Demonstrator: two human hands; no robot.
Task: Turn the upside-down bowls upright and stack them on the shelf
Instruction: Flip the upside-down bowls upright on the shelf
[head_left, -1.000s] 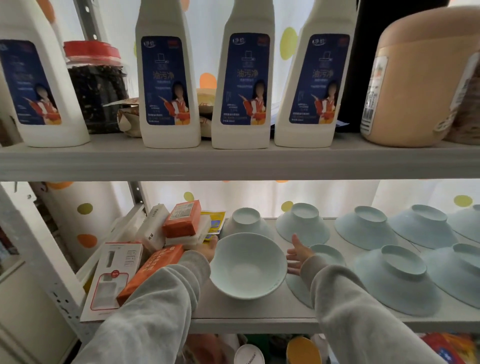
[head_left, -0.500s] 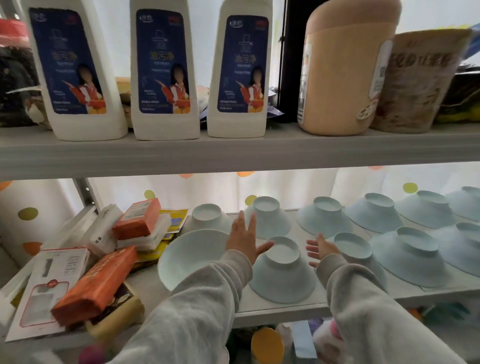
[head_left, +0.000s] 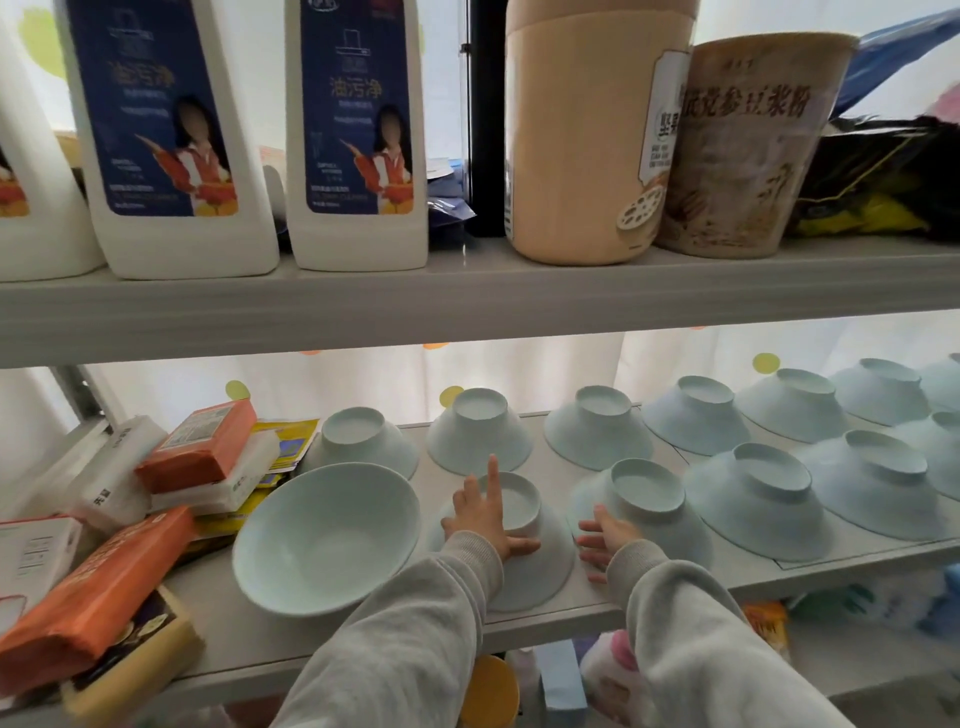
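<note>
One pale blue bowl (head_left: 322, 540) stands upright on the lower shelf (head_left: 831, 564), left of the others. Right beside it sits an upside-down bowl (head_left: 524, 566). My left hand (head_left: 483, 519) lies flat on that bowl's left side, fingers spread over its foot ring. My right hand (head_left: 605, 543) is open at the bowl's right edge, fingers touching or almost touching it. Behind and to the right, several more bowls (head_left: 758, 499) rest upside down in two rows.
Orange and white packets (head_left: 202, 447) and a boxed item (head_left: 31, 561) pile up at the shelf's left end. The upper shelf (head_left: 467, 301) hangs low overhead with white detergent bottles (head_left: 358, 135), a tan jar (head_left: 587, 130) and a paper cup (head_left: 748, 145).
The view has swung right. My left hand has left the upright bowl and come down on the upside-down bowl beside it; my right hand has moved in to that bowl's right side.
</note>
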